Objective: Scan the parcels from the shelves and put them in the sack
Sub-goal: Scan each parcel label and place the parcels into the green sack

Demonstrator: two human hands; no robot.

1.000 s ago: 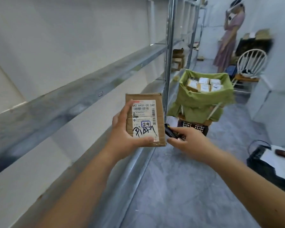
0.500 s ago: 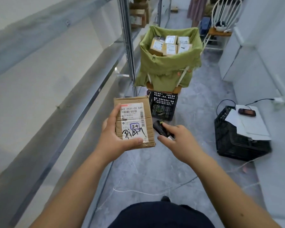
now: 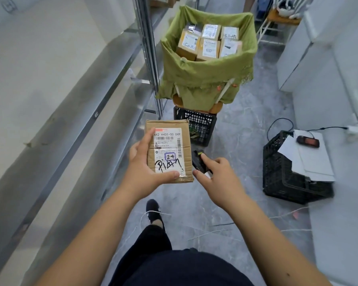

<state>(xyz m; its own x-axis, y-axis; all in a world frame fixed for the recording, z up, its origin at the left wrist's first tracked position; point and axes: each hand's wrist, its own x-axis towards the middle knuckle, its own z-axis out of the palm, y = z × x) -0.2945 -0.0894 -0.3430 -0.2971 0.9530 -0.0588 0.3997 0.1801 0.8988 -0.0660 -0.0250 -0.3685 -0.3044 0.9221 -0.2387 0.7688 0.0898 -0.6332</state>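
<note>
Head view: left hand (image 3: 145,172) grips one parcel (image 3: 168,150), right hand (image 3: 219,178) one scanner (image 3: 198,159).

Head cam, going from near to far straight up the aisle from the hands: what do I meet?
Left hand holding the parcel, with the right hand gripping the scanner → black crate → green sack of parcels → white chair.
</note>
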